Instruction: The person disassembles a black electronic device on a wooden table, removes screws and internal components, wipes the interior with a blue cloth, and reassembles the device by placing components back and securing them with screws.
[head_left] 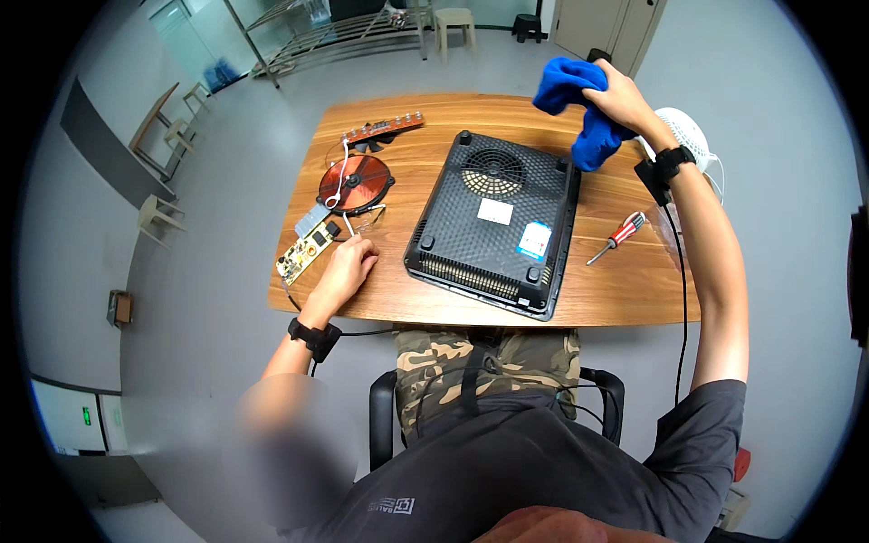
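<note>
My right hand (619, 96) is raised over the far right of the table, closed around a bunched blue cloth (597, 136). The cloth hangs down by the far right corner of a black induction cooker housing (453, 204), which lies underside up with a round vent grille on it. My left hand (351, 269) rests on the table left of the housing, its fingers curled in with nothing visible in them. Close to it lie a yellowish circuit board (308, 253) with a grey heat sink and some loose wires. Beyond these is a round copper-coloured coil (356, 184) with a white lead.
A narrow orange-brown board (389, 125) and black fan blades (369, 145) lie at the table's far left. Right of the housing are a red-and-white screwdriver (617, 237) and a clear plastic bag (668, 237). A white round appliance (683, 131) stands by the right edge. Cables trail from both wrists.
</note>
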A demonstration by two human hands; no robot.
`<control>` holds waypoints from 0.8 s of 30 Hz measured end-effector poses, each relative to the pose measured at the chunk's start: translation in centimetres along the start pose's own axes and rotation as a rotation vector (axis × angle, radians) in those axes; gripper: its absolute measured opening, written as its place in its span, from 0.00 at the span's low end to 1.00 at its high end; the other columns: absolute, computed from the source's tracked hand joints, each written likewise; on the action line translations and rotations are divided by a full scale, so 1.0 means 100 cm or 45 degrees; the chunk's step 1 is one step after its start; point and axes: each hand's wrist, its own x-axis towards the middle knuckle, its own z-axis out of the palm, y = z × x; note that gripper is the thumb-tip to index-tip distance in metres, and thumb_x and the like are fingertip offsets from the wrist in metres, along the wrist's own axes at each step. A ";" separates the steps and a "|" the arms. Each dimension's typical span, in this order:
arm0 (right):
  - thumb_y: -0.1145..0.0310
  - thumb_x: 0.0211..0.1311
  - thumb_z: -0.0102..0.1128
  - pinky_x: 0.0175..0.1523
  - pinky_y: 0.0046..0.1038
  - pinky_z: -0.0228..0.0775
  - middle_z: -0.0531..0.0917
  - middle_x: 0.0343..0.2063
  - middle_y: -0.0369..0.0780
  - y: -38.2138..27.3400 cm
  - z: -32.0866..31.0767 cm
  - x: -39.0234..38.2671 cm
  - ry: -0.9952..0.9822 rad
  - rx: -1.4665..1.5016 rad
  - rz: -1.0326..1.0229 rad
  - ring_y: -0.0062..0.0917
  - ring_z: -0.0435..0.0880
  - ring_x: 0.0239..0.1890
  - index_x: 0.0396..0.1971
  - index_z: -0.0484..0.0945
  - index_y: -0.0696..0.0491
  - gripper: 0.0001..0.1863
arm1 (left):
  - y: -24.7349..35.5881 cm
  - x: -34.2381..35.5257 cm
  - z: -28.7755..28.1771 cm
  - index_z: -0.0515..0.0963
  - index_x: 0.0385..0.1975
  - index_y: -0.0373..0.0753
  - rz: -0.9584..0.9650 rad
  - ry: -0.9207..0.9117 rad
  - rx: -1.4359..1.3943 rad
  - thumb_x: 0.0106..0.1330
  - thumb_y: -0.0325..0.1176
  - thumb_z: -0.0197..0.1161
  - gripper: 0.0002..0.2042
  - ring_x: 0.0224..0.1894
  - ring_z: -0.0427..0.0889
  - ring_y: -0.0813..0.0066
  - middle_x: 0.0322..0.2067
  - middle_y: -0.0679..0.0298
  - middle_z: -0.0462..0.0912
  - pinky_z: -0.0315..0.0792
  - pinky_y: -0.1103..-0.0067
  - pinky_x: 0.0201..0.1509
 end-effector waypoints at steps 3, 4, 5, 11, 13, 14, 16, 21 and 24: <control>0.58 0.56 0.66 0.55 0.45 0.75 0.84 0.46 0.56 0.036 -0.007 -0.023 0.023 -0.133 0.090 0.52 0.83 0.50 0.54 0.73 0.55 0.28 | -0.004 0.013 0.005 0.82 0.35 0.31 0.030 0.030 0.057 0.59 0.22 0.69 0.06 0.38 0.82 0.49 0.33 0.50 0.82 0.77 0.64 0.43; 0.58 0.56 0.67 0.56 0.45 0.75 0.83 0.47 0.56 0.045 -0.005 -0.031 0.042 -0.211 0.127 0.52 0.82 0.51 0.55 0.72 0.57 0.29 | -0.005 0.016 0.006 0.82 0.35 0.31 0.015 0.030 0.053 0.59 0.22 0.69 0.06 0.38 0.82 0.50 0.33 0.50 0.82 0.77 0.64 0.43; 0.58 0.55 0.67 0.57 0.45 0.74 0.82 0.48 0.57 0.057 -0.001 -0.040 0.061 -0.289 0.174 0.52 0.81 0.53 0.55 0.71 0.58 0.30 | -0.006 0.021 0.009 0.82 0.35 0.31 0.005 0.023 0.047 0.59 0.22 0.69 0.06 0.37 0.83 0.50 0.33 0.51 0.82 0.77 0.64 0.43; 0.61 0.54 0.72 0.62 0.43 0.72 0.75 0.57 0.54 0.093 0.041 -0.080 -0.053 -0.492 0.268 0.50 0.77 0.59 0.60 0.67 0.57 0.36 | -0.001 0.029 0.006 0.82 0.35 0.30 -0.024 0.009 0.083 0.60 0.23 0.69 0.06 0.38 0.83 0.51 0.34 0.50 0.82 0.77 0.65 0.44; 0.60 0.54 0.72 0.62 0.43 0.73 0.74 0.58 0.53 0.103 0.058 -0.088 -0.099 -0.501 0.263 0.49 0.77 0.59 0.61 0.66 0.56 0.37 | 0.003 0.030 0.005 0.83 0.36 0.30 -0.033 0.017 0.090 0.60 0.24 0.69 0.06 0.37 0.83 0.52 0.34 0.50 0.83 0.77 0.67 0.43; 0.60 0.55 0.72 0.62 0.44 0.73 0.74 0.58 0.52 0.106 0.066 -0.093 -0.104 -0.509 0.267 0.49 0.77 0.60 0.63 0.65 0.56 0.38 | 0.006 0.031 0.006 0.83 0.36 0.30 -0.038 0.028 0.081 0.61 0.24 0.69 0.06 0.37 0.84 0.53 0.34 0.50 0.82 0.78 0.67 0.43; 0.58 0.56 0.72 0.63 0.44 0.72 0.73 0.60 0.53 0.117 0.079 -0.095 -0.243 -0.499 0.358 0.51 0.76 0.60 0.65 0.63 0.56 0.40 | 0.012 0.034 0.006 0.82 0.36 0.30 -0.058 0.045 0.056 0.62 0.25 0.68 0.06 0.36 0.84 0.55 0.34 0.50 0.82 0.78 0.67 0.43; 0.45 0.58 0.69 0.69 0.56 0.61 0.65 0.68 0.53 0.122 0.094 -0.109 -0.439 -0.457 0.395 0.50 0.66 0.69 0.71 0.58 0.52 0.47 | 0.054 0.043 0.004 0.80 0.43 0.30 -0.175 0.049 -0.201 0.65 0.26 0.65 0.09 0.42 0.85 0.51 0.41 0.50 0.80 0.79 0.66 0.48; 0.37 0.58 0.66 0.72 0.63 0.50 0.54 0.75 0.51 0.106 0.075 -0.123 -0.422 -0.484 0.322 0.48 0.52 0.76 0.76 0.50 0.45 0.53 | 0.080 0.051 0.009 0.77 0.51 0.33 0.100 0.029 -0.229 0.63 0.29 0.67 0.17 0.57 0.78 0.51 0.52 0.52 0.77 0.73 0.65 0.61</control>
